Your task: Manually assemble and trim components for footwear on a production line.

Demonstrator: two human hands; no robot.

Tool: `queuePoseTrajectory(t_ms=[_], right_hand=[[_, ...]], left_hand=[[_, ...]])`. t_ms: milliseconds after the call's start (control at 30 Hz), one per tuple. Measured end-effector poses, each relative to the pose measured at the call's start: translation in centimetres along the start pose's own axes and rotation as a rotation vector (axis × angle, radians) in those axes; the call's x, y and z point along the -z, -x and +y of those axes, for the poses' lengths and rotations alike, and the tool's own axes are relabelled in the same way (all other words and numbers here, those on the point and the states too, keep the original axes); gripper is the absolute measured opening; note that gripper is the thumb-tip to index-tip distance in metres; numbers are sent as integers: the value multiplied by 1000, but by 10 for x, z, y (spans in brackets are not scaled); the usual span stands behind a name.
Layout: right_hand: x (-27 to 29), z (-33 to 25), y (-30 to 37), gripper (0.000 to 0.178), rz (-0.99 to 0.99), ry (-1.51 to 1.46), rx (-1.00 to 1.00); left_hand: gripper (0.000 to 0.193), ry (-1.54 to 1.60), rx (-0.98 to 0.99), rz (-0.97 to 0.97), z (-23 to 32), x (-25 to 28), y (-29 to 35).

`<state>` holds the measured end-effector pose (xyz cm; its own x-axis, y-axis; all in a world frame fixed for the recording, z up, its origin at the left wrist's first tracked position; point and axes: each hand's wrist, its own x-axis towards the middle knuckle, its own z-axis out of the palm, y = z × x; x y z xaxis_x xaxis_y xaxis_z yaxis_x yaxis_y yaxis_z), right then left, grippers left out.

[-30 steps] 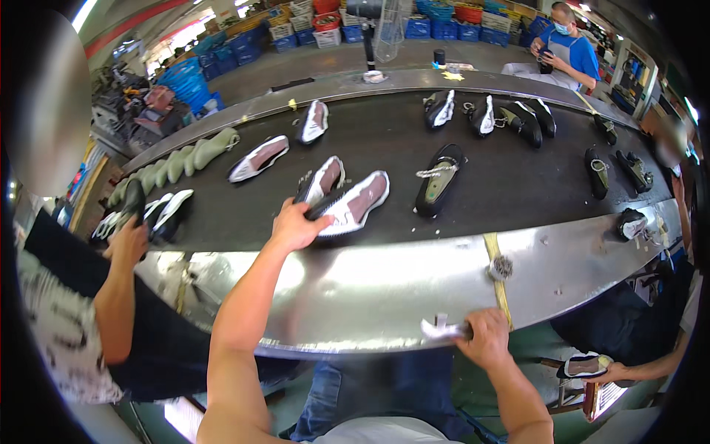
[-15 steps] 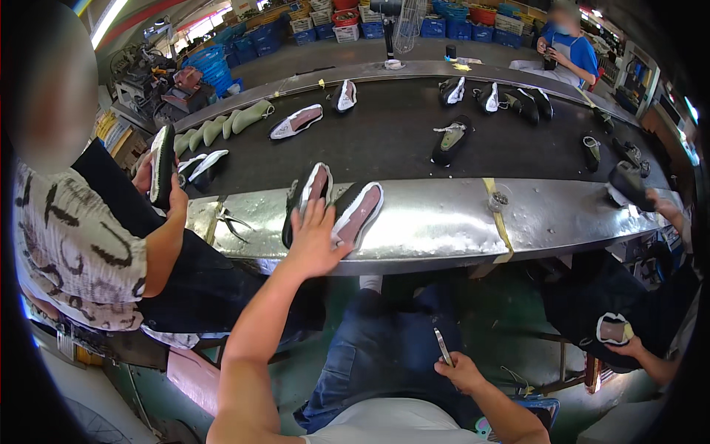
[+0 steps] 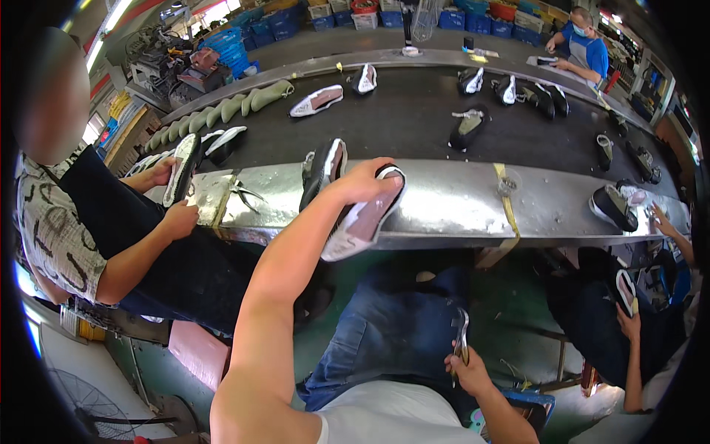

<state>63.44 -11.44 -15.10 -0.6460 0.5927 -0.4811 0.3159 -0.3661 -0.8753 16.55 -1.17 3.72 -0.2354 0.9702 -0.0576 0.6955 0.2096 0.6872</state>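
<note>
My left hand (image 3: 370,181) grips one end of a shoe (image 3: 359,226), its unsoled pinkish underside turned up and white edging around it. The shoe is tilted and held over the near edge of the metal-topped bench. Beside it on the bench stands another black-and-white shoe (image 3: 319,177), partly hidden by my left arm. Down over my lap, my right hand (image 3: 472,371) is closed around a pair of pliers (image 3: 462,331), the shiny metal end pointing up.
A dark belt (image 3: 399,111) runs behind the metal ledge (image 3: 444,200), carrying several shoes and green lasts (image 3: 266,95). Pincers (image 3: 244,194) and a small clear cup (image 3: 506,186) lie on the ledge. Co-workers handle shoes at left and right; another person (image 3: 584,52) sits across.
My left hand has gone from resting over two shoes to lifting the right one off the ledge. The pliers have turned more upright. The left co-worker's shoe is lower.
</note>
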Motion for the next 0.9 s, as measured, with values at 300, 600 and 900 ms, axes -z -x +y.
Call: queuePoseTrajectory(t_ms=[300,600,900], right_hand=[[-19,-60,9,28,-86,372,138],[-46,-49,-15,26,-347,331,54],[-56,-89,-46,23,-508,-1,-287]], left_hand=[[76,885,96,162,-41,-198,209],[61,778,91,17,-72,-229,234],[58,611,129,10,-77,-218,235]])
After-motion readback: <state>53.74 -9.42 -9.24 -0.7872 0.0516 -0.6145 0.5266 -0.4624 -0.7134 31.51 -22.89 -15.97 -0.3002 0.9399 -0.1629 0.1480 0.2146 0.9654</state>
